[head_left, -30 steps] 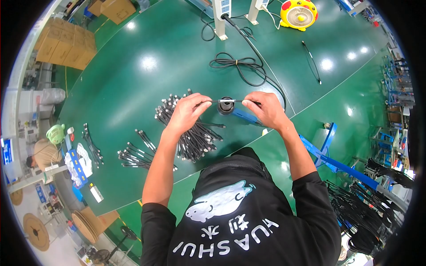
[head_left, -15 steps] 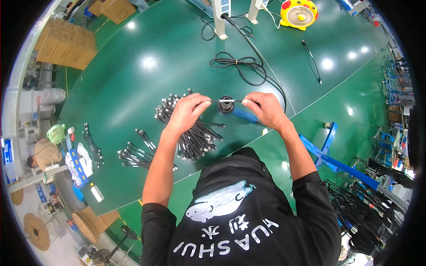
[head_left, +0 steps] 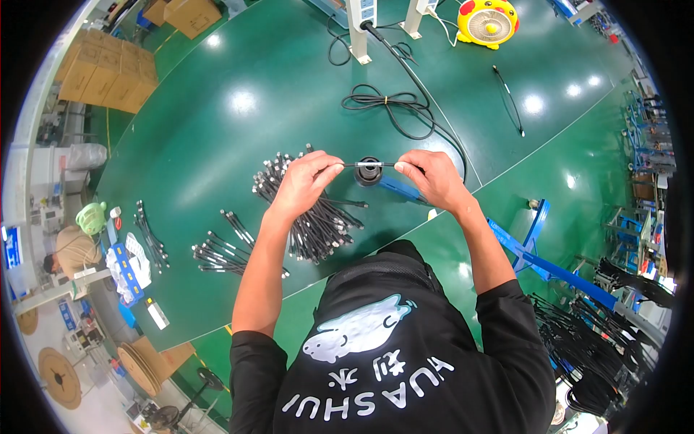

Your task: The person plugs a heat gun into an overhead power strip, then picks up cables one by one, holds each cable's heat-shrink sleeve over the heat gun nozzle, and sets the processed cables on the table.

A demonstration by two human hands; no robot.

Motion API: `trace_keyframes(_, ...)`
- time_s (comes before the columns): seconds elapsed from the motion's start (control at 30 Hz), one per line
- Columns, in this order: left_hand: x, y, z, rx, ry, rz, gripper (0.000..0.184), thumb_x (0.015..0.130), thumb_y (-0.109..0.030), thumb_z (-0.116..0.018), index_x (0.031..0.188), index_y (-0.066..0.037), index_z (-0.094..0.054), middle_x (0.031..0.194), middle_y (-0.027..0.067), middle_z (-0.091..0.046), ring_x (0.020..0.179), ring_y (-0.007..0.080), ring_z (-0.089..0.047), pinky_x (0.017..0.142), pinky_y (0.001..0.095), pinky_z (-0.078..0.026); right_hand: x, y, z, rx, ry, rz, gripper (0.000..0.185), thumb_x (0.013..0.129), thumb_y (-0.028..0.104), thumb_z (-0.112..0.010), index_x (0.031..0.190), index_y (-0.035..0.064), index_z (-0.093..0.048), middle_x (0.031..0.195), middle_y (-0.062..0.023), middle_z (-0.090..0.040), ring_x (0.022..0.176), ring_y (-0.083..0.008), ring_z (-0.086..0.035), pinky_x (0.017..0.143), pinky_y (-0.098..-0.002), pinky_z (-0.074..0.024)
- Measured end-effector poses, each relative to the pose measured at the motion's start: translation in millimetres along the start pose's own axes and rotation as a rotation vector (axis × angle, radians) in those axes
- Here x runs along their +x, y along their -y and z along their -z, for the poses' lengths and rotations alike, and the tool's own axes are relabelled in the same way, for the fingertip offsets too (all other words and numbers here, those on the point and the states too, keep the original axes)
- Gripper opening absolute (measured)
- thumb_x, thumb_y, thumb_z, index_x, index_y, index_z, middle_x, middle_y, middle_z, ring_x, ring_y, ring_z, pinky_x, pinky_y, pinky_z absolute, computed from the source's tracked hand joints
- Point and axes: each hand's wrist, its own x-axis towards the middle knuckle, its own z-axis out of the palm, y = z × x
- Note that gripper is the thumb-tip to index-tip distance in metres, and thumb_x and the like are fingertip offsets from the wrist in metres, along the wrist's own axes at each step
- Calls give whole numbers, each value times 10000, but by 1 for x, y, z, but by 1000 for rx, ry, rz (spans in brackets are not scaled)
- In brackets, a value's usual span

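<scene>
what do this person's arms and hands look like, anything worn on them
The left hand and right hand wear no gloves, and no watch shows. Plain black sleeves end near the elbows, leaving the forearms bare.

The counter (head_left: 195, 145) is smooth and glossy, throwing back white glare (strongest at upper left and upper right). At centre, the cable (head_left: 369, 165) has a dark, plastic-looking skin and a smooth pale label. In the pile (head_left: 322, 228), left of centre, the black lengths look like plastic, their tips shiny as metal. The fan (head_left: 488, 24), top right, is glossy plastic; the boxes (head_left: 105, 72), upper left, matt cardboard. The shirt (head_left: 434, 383), bottom centre, is soft, matt cloth.
</scene>
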Motion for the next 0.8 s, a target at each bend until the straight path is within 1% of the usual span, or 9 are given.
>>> trace_keyframes(0.1,0,2,-1,-10,-18,-31,141,959,-121,-690,1044,-15,-725,795,87,-596,703,211,-558,649,340,-459,0,0,0,-1,-8,13,193,955,194,-684,929,3,-693,777,-160,-645,667,-337,-596,630,-397,-476)
trace_keyframes(0.17,-1,2,-1,-19,-30,-39,139,957,-118,-692,1046,-16,-725,801,86,-600,705,210,-558,648,337,-460,0,4,2,1,21,-12,197,970,241,-653,935,49,-680,820,-134,-662,745,-353,-634,668,-433,-500)
trace_keyframes(0.2,-1,0,-1,-19,-29,-25,141,953,-115,-696,1049,-17,-724,808,84,-605,704,208,-558,645,333,-460,0,5,2,1,22,-12,197,970,241,-653,935,49,-680,820,-134,-662,745,-353,-634,668,-433,-500)
trace_keyframes(0.27,-1,-1,0,-20,-27,-10,142,949,-113,-699,1053,-18,-723,816,82,-611,704,206,-558,642,329,-461,0,5,2,38,27,-43,175,957,216,-670,929,43,-677,817,-128,-656,722,-338,-617,657,-419,-491)
trace_keyframes(0.57,-1,-1,0,-17,-43,-12,144,938,-107,-710,1054,-22,-721,823,67,-618,697,190,-557,630,318,-457,1,3,0,72,7,-55,170,934,197,-708,906,32,-678,771,-124,-635,640,-282,-577,599,-382,-463)
trace_keyframes(0.67,-1,-1,0,-23,-37,4,146,935,-106,-713,1055,-23,-722,832,67,-619,699,190,-557,633,318,-459,1,3,0,88,12,-62,163,931,185,-711,910,28,-677,774,-119,-631,642,-265,-581,600,-373,-465)
trace_keyframes(0.8,-1,-2,0,-37,-64,-6,143,923,-94,-722,1048,-27,-728,885,67,-644,726,184,-584,651,309,-477,1,6,2,103,8,-57,153,921,171,-717,916,23,-676,788,-115,-631,647,-254,-590,605,-362,-473)
